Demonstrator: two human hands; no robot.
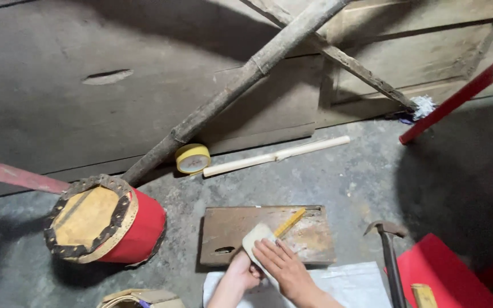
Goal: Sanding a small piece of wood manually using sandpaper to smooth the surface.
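Hidden and cut-off bits, my view

My left hand (pixel 245 272) sits half under my right hand (pixel 283 267), so I can't see its grip. The pale block (pixel 256 235) is part-covered by fingers. The hammer (pixel 390 251) handle, red sheet (pixel 436 274) and cardboard piece (pixel 138 298) run off the bottom edge.
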